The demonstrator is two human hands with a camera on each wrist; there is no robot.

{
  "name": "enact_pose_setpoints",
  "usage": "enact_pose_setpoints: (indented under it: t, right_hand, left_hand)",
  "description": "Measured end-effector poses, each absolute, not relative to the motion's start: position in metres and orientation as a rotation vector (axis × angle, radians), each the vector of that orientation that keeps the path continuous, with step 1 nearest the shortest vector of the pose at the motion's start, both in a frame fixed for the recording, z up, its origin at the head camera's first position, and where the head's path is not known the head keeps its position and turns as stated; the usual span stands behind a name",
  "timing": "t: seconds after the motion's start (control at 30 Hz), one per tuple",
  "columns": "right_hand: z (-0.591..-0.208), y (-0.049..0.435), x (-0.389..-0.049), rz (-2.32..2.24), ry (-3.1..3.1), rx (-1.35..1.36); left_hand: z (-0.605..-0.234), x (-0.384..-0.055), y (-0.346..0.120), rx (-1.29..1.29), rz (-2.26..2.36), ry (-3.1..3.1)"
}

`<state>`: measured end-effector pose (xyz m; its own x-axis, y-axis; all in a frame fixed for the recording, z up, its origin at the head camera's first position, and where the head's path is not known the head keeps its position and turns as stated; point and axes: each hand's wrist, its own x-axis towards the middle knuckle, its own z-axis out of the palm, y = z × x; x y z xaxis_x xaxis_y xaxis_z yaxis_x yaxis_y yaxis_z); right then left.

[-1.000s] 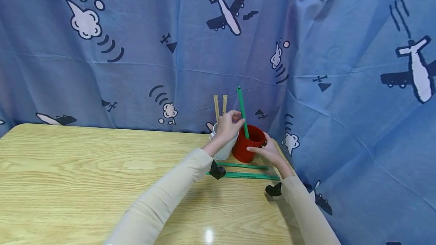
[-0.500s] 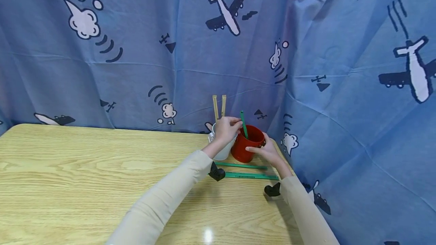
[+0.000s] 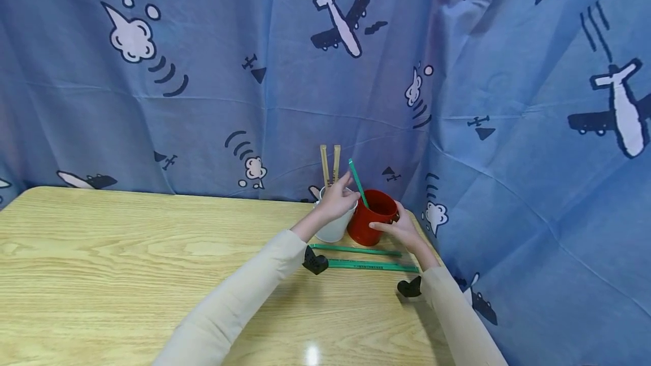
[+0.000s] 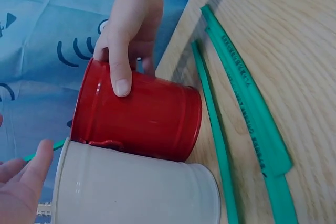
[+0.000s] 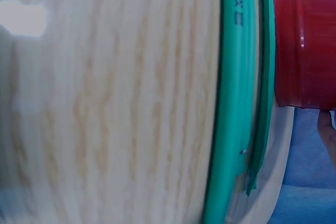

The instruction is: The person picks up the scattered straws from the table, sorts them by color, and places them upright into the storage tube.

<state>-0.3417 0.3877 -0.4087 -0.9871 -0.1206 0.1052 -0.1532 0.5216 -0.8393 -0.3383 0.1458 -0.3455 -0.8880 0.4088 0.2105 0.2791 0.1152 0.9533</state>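
Quietly, a green stick (image 3: pixel 358 182) is seen leaning inside a red cup (image 4: pixel 144 114), its upper end tipped toward the white cup (image 4: pixel 136 192) alongside. The red cup is gripped by the right hand (image 3: pixel 404 232), the thumb laid against its outer wall, the other fingers partly hidden. The left hand (image 3: pixel 335 201) is held over the white cup, fingers extended and closed around nothing; whether the stick is brushed by a fingertip cannot be told. Two tan sticks (image 3: pixel 325 166) are stood in the white cup. More green sticks (image 3: pixel 373 266) are laid before both cups on the wood-grain table (image 3: pixel 152 253), backed by a blue curtain (image 3: pixel 203 66).
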Motion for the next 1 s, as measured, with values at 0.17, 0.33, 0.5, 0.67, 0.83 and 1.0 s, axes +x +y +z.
enact_pose_setpoints:
  t: [0.17, 0.33, 0.5, 0.67, 0.83, 1.0]
  right_hand:
    - [-0.410, 0.387, -0.341, 1.538, -2.689, 0.233]
    - [-0.410, 0.388, -0.342, 1.523, -2.708, 0.193]
    - [-0.409, 0.387, -0.342, 1.506, -2.714, 0.207]
    - [-0.409, 0.388, -0.341, 1.495, -2.706, 0.235]
    - [-0.410, 0.389, -0.342, 1.485, -2.703, 0.244]
    - [-0.411, 0.388, -0.343, 1.499, -2.700, 0.235]
  left_hand:
    - [-0.353, -0.331, 0.140, 0.763, 1.915, 2.270]
    - [-0.363, -0.322, 0.135, 0.835, 1.902, 2.207]
    - [-0.377, -0.316, 0.133, 0.912, 1.845, 2.188]
    - [-0.392, -0.308, 0.134, 1.035, 1.737, 2.219]
    - [-0.405, -0.302, 0.137, 1.047, 1.669, 2.195]
    - [-0.416, -0.300, 0.141, 1.040, 1.544, 2.262]
